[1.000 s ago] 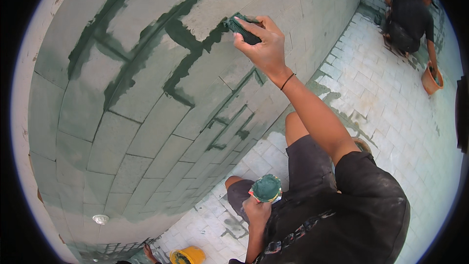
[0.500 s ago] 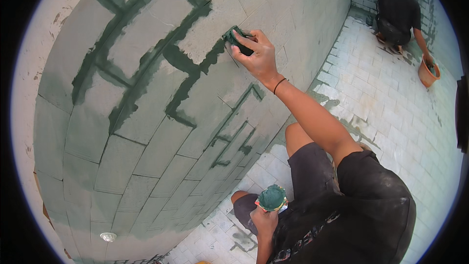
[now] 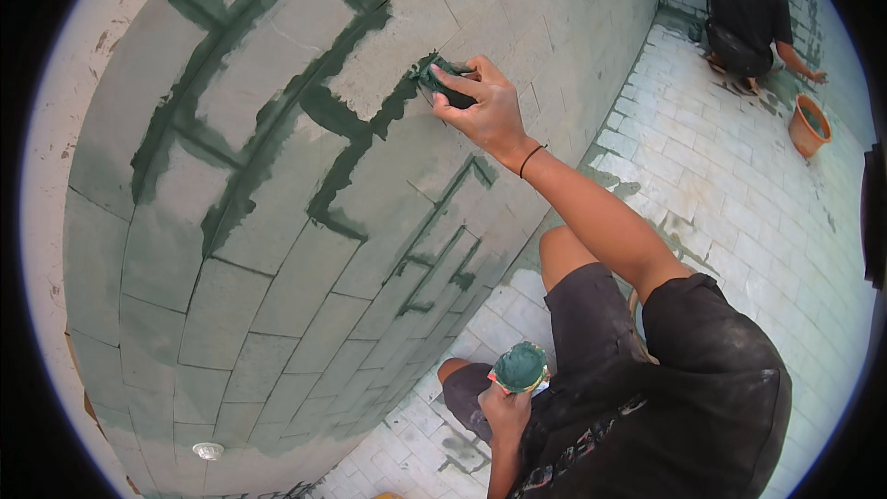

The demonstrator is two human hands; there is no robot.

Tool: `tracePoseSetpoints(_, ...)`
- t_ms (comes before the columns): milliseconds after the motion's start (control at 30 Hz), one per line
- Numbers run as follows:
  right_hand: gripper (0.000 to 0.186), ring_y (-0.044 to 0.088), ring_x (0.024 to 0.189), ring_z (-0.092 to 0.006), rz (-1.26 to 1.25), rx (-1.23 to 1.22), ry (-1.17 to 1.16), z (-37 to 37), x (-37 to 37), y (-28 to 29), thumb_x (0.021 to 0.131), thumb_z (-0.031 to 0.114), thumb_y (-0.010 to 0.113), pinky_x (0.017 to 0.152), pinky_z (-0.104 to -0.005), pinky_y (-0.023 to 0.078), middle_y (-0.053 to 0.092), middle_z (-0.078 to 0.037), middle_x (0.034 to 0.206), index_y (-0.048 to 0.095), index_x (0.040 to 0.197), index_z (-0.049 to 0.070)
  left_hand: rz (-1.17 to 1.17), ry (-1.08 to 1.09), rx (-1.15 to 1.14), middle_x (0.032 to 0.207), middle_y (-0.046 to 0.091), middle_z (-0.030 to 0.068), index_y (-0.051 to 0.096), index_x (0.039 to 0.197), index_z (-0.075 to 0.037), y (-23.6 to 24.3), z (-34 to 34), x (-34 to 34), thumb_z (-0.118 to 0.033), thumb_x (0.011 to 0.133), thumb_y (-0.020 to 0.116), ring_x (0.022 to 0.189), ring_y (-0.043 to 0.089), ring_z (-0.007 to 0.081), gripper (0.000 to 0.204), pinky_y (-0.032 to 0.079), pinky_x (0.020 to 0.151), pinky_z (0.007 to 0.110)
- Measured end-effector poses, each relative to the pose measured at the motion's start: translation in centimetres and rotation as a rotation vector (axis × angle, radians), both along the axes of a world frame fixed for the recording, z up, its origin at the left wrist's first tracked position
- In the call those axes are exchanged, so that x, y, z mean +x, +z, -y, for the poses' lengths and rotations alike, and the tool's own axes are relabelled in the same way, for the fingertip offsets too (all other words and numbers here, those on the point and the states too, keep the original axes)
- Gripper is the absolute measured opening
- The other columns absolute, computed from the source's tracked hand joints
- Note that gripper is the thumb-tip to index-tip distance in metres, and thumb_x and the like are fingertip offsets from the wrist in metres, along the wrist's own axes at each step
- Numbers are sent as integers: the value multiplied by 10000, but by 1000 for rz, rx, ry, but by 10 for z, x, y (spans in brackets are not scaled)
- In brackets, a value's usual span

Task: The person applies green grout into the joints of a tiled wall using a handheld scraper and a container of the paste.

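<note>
My right hand reaches up to the tiled wall. Its fingers and thumb pinch a small spreader thickly smeared with dark green grout, whose exact shape is partly hidden. The spreader is against the wall at the upper end of a fresh green grout line. Low by my knee, my left hand is closed around a small cup with a coloured print. Green grout fills the cup, and its opening faces up.
Broad green grout bands cover joints at the wall's upper left. Round white fittings, one lower left, sit on the wall. Pale floor tiles carry green smears. At the far right a co-worker crouches near an orange bucket.
The co-worker's hand has left the orange bucket and reached toward the far wall. My left hand has raised and tilted the cup slightly. My right hand stays nearly in place.
</note>
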State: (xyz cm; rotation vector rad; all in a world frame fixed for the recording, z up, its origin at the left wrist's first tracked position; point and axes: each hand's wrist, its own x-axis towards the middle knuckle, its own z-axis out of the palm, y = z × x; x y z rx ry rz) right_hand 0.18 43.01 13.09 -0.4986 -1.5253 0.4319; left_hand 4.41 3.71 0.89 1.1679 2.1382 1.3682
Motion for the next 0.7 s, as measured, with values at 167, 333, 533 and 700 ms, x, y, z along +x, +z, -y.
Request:
tracePoseSetpoints(167,343,588,740,-152,-21,23,-10,-19,23,-5,789,202,777,653,-287,503,612,-62,918,787,1120,116,64,33,19,810,759,110,744,979,1,1,1,4,-40,811,758,748,739,142,173,541,675,283)
tracePoseSetpoints(333,355,609,757,-154,-117,114,-103,-37,3,10,791,206,786,646,-284,528,603,-56,928,784,1138,131,3,17,-20,828,763,116,740,982,5,1,1,1,-38,826,740,759,737,147,162,539,684,282)
tracePoseSetpoints(533,354,606,743,-156,-13,35,-77,-31,16,-7,787,193,786,644,-283,524,605,-54,939,787,1139,152,53,31,3,864,761,123,730,999,14,-1,2,-3,-65,839,729,795,730,154,179,536,715,295)
tracePoseSetpoints(700,331,615,735,-158,-98,87,-81,-33,16,16,791,197,774,642,-284,522,634,-64,954,793,1117,147,15,11,-9,900,760,113,732,1015,14,2,-1,-1,-75,838,743,829,735,168,198,538,738,294)
